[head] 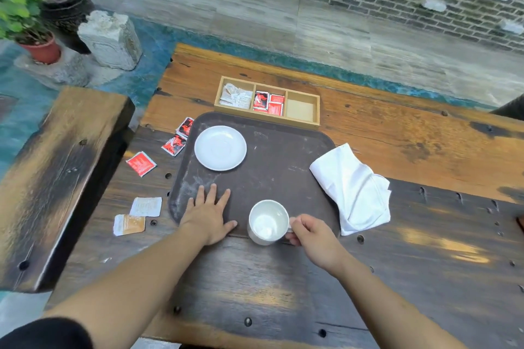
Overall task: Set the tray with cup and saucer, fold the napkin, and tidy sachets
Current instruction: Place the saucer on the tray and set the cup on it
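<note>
Right hand pinching one cup; left hand flat, empty, on one tray.

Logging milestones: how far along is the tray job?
Done: round white saucer sits on the dark brown tray. In hand: right hand grips the white ceramic cup at the tray's near edge; left hand lies flat on the tray. Left: crumpled white napkin unfolded, loose sachets outside the wooden box.

A worn wooden table carries a dark tray. Behind the tray sits a wooden sachet box; a white napkin lies crumpled at the tray's right, overlapping its edge. Left of the tray lie loose red sachets and pale sachets.
</note>
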`<state>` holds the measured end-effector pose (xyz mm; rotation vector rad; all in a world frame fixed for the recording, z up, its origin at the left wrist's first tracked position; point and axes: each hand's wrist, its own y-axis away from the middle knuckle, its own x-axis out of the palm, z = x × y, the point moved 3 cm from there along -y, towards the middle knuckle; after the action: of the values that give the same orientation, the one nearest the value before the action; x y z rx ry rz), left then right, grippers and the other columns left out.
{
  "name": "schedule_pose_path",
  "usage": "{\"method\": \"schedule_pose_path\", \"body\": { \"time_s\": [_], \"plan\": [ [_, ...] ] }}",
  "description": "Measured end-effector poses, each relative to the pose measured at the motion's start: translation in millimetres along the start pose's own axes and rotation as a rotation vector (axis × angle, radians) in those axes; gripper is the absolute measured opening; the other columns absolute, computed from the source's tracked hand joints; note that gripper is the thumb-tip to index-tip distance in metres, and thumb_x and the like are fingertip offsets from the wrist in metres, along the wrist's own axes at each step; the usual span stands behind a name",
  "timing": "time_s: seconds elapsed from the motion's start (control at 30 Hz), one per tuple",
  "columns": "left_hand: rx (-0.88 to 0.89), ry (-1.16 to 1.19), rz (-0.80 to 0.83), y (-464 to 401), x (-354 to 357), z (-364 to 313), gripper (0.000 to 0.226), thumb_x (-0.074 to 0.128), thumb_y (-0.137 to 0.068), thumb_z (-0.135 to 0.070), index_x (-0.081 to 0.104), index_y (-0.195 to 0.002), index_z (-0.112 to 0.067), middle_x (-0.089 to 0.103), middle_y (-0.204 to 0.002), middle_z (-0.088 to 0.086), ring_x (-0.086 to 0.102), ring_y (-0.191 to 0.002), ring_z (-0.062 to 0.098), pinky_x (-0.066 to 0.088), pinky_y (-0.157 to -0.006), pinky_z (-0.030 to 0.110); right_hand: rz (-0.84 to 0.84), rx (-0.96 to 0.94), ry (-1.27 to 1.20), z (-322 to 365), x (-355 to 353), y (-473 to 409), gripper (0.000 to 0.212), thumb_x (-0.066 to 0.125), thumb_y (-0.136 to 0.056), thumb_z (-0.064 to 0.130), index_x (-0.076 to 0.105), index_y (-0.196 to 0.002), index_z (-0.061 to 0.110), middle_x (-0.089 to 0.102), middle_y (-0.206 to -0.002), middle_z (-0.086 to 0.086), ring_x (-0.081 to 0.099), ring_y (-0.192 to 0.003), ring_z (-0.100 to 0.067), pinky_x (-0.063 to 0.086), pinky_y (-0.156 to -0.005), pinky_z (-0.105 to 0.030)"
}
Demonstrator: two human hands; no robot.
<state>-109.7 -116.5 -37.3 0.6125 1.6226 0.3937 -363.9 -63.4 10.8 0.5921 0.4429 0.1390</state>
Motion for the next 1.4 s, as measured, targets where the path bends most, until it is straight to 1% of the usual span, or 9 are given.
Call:
{"method": "schedule_pose_path", "body": {
  "time_s": [0.07,0.2,0.37,0.47,0.63,0.73,1.03,1.23,1.4],
  "plan": [
    [-0.014,0.006,0.003,-6,-4,11,0.092,0.043,-0.087,-0.069,-0.007,-0.156,-0.032,-0.013,-0.165,0.007,-0.012,-0.15,0.036,0.008,-0.121,0.052,0.008,0.002,-0.035,11,7,-14,0.041,0.051,-0.097,0.037,0.062,-0.089,-0.002,0.074,-0.081,-0.007,0.068,-0.077,-0.011,0.055,-0.09,-0.044],
    [-0.017,-0.048,0.052,-16,-7,28,0.099,0.049,-0.085,-0.068,-0.01,-0.155,-0.032,-0.019,-0.164,0.009,-0.015,-0.149,0.036,0.006,-0.122,0.051,0.025,-0.012,-0.057,36,20,-41,0.034,0.053,-0.096,0.038,0.065,-0.084,0.009,0.072,-0.077,0.001,0.067,-0.078,-0.012,0.056,-0.089,-0.042],
    [-0.007,-0.052,0.077,-22,-10,36,0.104,0.057,-0.084,-0.065,-0.009,-0.155,-0.03,-0.023,-0.162,0.008,-0.017,-0.149,0.036,0.008,-0.121,0.051,0.031,-0.032,-0.024,67,28,-76,0.04,0.052,-0.091,0.048,0.065,-0.085,0.011,0.077,-0.085,-0.001,0.073,-0.088,-0.019,0.055,-0.094,-0.048],
    [-0.002,-0.041,0.094,-23,-12,35,0.103,0.06,-0.085,-0.061,-0.009,-0.156,-0.029,-0.024,-0.162,0.009,-0.019,-0.148,0.038,0.009,-0.121,0.052,0.032,-0.053,-0.017,87,32,-96,0.036,0.051,-0.093,0.045,0.062,-0.084,0.012,0.078,-0.089,-0.003,0.074,-0.089,-0.016,0.055,-0.094,-0.046],
    [-0.008,-0.028,0.105,-23,-14,33,0.102,0.062,-0.087,-0.056,-0.009,-0.156,-0.03,-0.025,-0.162,0.009,-0.02,-0.148,0.038,0.008,-0.121,0.052,0.008,-0.07,-0.003,114,39,-128,0.043,0.049,-0.098,0.039,0.064,-0.099,-0.001,0.075,-0.101,-0.016,0.073,-0.089,-0.016,0.057,-0.092,-0.04],
    [-0.012,0.006,0.107,-26,-14,35,0.104,0.066,-0.084,-0.054,-0.005,-0.156,-0.031,-0.023,-0.163,0.007,-0.019,-0.148,0.038,0.009,-0.121,0.053,0.011,-0.06,0.033,124,42,-144,0.042,0.046,-0.099,0.041,0.067,-0.104,0.004,0.075,-0.1,-0.011,0.072,-0.089,-0.015,0.057,-0.092,-0.039],
    [-0.027,0.045,0.127,-31,-15,36,0.107,0.072,-0.08,-0.052,-0.001,-0.157,-0.032,-0.021,-0.164,0.005,-0.018,-0.148,0.036,0.01,-0.121,0.053,0.011,-0.043,0.037,136,56,-183,0.035,0.048,-0.098,0.041,0.064,-0.087,0.012,0.074,-0.089,-0.009,0.073,-0.088,-0.019,0.057,-0.092,-0.041],
    [-0.026,0.009,0.132,-33,-14,36,0.108,0.069,-0.081,-0.056,-0.004,-0.156,-0.033,-0.021,-0.163,0.005,-0.018,-0.149,0.036,0.012,-0.121,0.051,0.037,-0.045,-0.032,138,64,-194,0.032,0.048,-0.1,0.038,0.059,-0.083,0.013,0.071,-0.092,-0.015,0.07,-0.082,-0.018,0.06,-0.085,-0.032],
    [-0.021,-0.02,0.099,-37,-9,39,0.108,0.067,-0.079,-0.061,-0.004,-0.156,-0.034,-0.019,-0.164,0.004,-0.015,-0.149,0.036,0.016,-0.121,0.051,0.021,-0.058,-0.009,137,64,-194,0.034,0.045,-0.1,0.04,0.059,-0.082,0.015,0.069,-0.093,-0.011,0.071,-0.091,-0.022,0.059,-0.086,-0.035]
  ]
}}
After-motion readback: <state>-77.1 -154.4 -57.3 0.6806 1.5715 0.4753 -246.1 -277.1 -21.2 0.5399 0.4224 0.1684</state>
